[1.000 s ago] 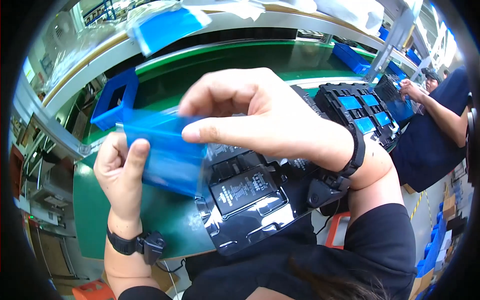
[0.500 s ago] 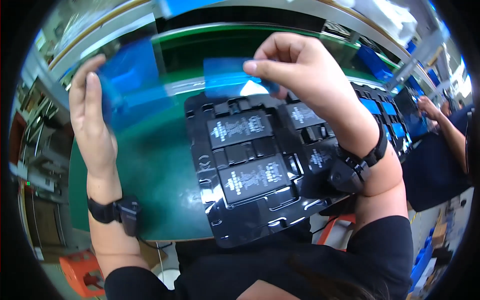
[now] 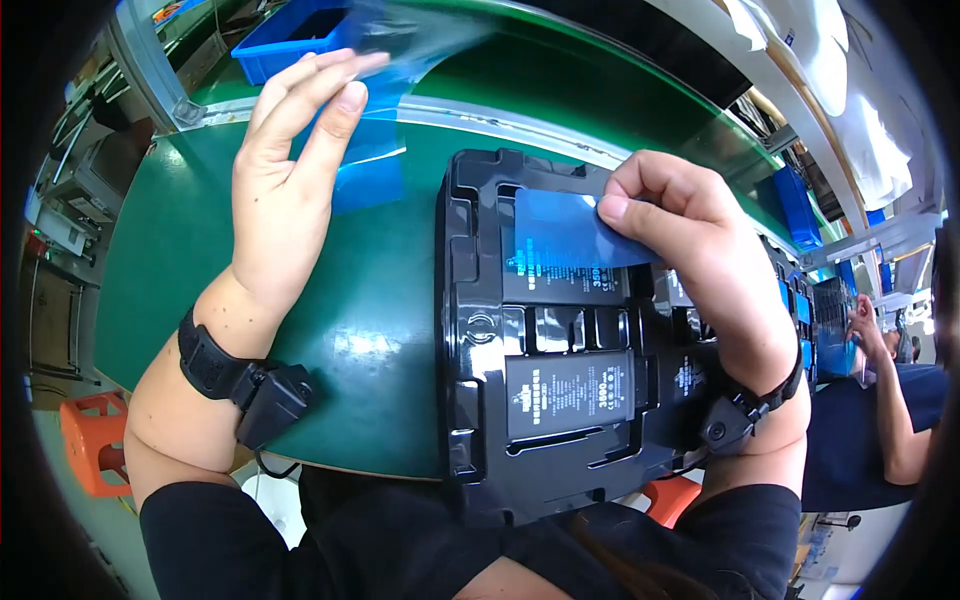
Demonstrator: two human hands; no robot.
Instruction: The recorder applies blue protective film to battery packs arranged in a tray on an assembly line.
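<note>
My right hand (image 3: 680, 210) pinches a translucent blue film sheet (image 3: 565, 225) between thumb and fingers. The sheet lies over the upper part of a flat black battery (image 3: 565, 290) in a black plastic tray (image 3: 475, 400). Below it in the tray sits another battery (image 3: 570, 395) with white print; more are partly hidden by my right arm. Left of the tray, my left hand (image 3: 290, 170) is raised with a thin clear film (image 3: 435, 45) at its fingertips, blurred by motion. A blue film piece (image 3: 365, 175) shows behind that hand; whether it is joined to the clear film I cannot tell.
Beneath the tray is a green table (image 3: 370, 320). A blue bin (image 3: 285, 45) stands beyond its far rail. At the right, a co-worker's hand (image 3: 862, 320) is near another tray with blue-covered pieces. An orange stool (image 3: 95, 440) is at the lower left.
My right hand has brought the blue sheet down onto the upper left battery. My left hand has moved right, toward the tray, with its film. The view has turned.
</note>
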